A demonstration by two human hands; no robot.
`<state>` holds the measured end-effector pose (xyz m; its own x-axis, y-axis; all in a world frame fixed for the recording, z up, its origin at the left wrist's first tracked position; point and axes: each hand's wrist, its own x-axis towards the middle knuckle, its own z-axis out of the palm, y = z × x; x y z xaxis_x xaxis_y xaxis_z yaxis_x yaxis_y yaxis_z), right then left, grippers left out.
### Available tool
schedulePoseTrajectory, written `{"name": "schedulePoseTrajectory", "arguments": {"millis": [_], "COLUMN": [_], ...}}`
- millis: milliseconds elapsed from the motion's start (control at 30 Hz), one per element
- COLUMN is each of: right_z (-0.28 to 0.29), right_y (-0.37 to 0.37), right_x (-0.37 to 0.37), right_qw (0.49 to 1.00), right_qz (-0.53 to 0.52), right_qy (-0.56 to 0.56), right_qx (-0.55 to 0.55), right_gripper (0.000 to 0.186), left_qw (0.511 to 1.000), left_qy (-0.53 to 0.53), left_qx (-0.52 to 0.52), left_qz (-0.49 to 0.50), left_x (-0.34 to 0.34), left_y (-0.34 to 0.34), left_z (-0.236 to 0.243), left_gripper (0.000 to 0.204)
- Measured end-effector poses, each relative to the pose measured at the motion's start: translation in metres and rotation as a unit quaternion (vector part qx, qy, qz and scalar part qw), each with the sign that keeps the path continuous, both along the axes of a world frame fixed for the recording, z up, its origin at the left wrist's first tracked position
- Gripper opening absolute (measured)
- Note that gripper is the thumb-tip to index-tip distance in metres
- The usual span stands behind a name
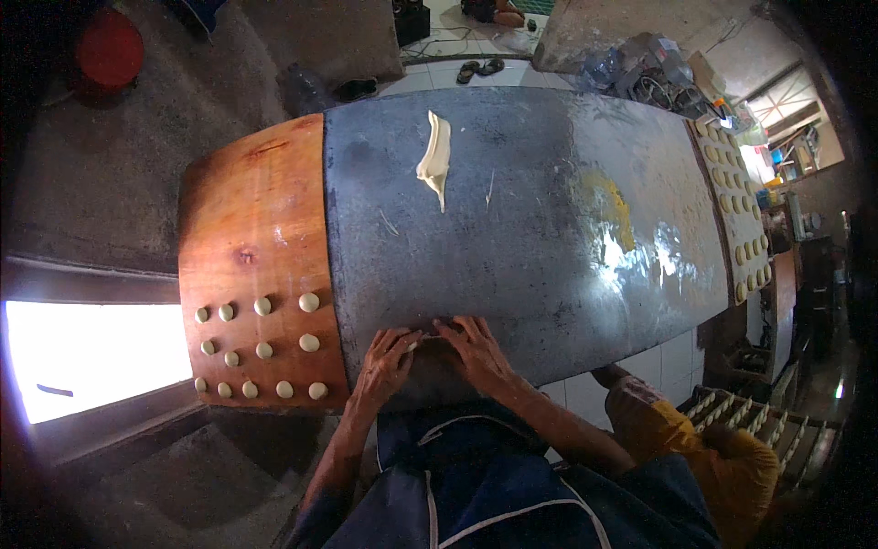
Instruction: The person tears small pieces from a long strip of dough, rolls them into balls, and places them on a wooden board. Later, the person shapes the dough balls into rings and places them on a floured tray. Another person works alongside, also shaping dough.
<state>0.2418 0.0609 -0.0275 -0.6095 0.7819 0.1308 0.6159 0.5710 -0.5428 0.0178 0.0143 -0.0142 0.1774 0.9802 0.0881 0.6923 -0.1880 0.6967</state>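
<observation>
At the front edge of the dark work surface (pixel 439 247), my left hand (pixel 390 360) and my right hand (pixel 471 352) are close together with bent fingers. A small pale piece of dough (pixel 412 347) shows at my left fingertips, partly covered, and a thin pale strand seems to run toward my right fingers. What my right fingers hold is too small to tell. Farther back lies a long, uneven strip of dough (pixel 433 151). To my left, several small dough rounds (pixel 309 302) sit in rows on an orange wooden board (pixel 251 210).
A board of dough rounds (pixel 736 174) is at the far right. A person in yellow (pixel 713 467) is beside me at lower right, near a rack of twisted pale pieces (pixel 750 421). Sandals (pixel 480 69), bottles (pixel 601 69) and another person (pixel 489 11) are beyond the table. A bright opening (pixel 91 352) is at left.
</observation>
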Motion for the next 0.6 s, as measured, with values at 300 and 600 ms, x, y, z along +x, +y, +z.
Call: {"name": "schedulePoseTrajectory", "arguments": {"millis": [300,600], "right_z": [0.017,0.001], "right_y": [-0.01,0.023], "right_x": [0.079,0.111], "right_qw": [0.985,0.978], "right_qz": [0.097,-0.106], "right_qy": [-0.123,-0.178], "right_qx": [-0.071,-0.005], "right_gripper": [0.033,0.031], "left_qw": [0.973,0.965], "left_qy": [-0.072,0.126], "left_qx": [0.036,0.108], "left_qz": [0.216,0.205], "left_x": [-0.004,0.02], "left_y": [0.006,0.06], "left_z": [0.033,-0.022], "left_gripper": [0.025,0.028]}}
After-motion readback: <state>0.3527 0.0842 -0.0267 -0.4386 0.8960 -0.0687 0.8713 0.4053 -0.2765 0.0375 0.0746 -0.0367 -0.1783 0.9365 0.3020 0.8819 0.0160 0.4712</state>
